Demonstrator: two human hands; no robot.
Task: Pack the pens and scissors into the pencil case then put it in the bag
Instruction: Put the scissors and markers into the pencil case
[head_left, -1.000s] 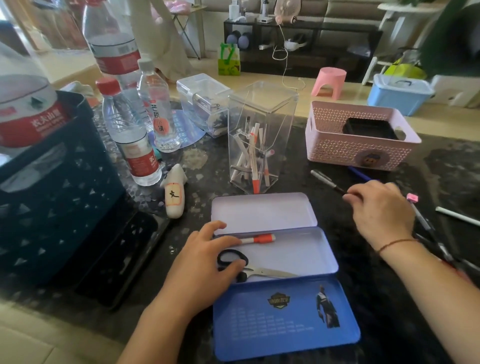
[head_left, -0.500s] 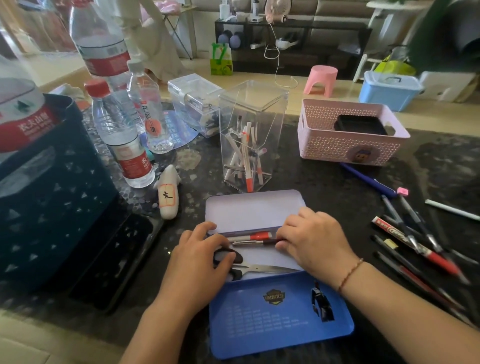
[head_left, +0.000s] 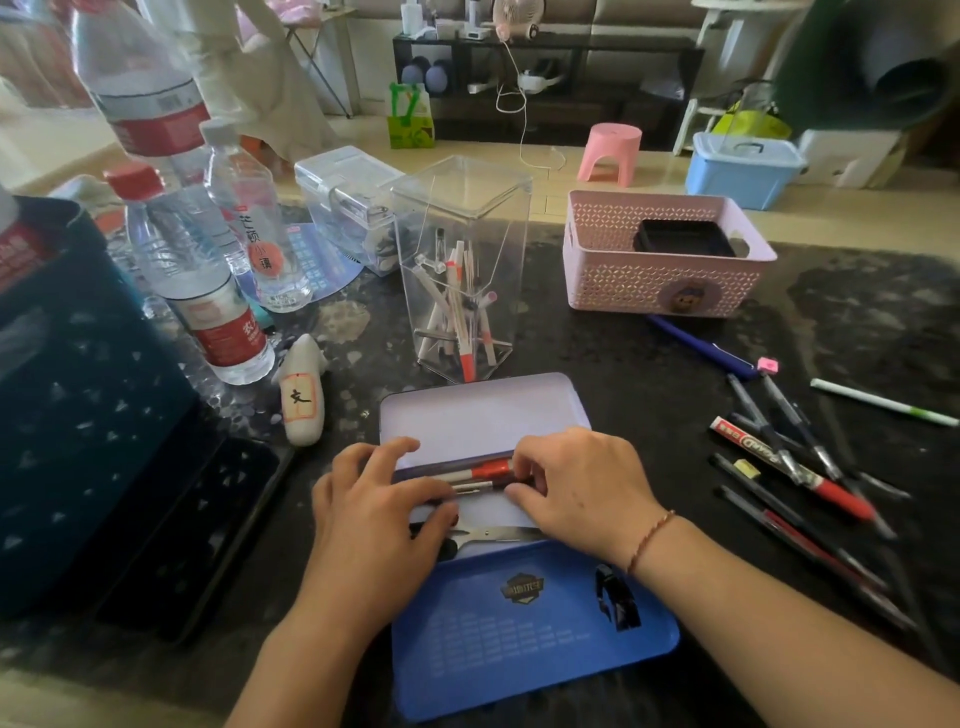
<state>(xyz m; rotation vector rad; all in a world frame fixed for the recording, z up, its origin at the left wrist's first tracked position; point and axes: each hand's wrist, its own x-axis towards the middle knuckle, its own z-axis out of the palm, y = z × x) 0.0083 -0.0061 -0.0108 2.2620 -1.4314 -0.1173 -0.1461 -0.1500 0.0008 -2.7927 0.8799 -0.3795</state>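
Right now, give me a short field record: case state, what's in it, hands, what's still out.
case: pencil case open, lid flat on the table
inside: orange-capped pen, dark pen, scissors
left hand: over the tray's left end, fingers on the pens
right hand: fingertips at the pens' right ends
still out: loose pens on the table to the right
bag: not identifiable

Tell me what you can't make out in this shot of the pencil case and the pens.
- Scissors, head view: handles mostly hidden under the left hand.
- Dark pen in the pencil case: both ends covered by the left hand and right hand.
- Loose pens at right: overlapped and blurred, count unclear.
- The bag: none can be identified for certain.
- Lid print: too small to read.
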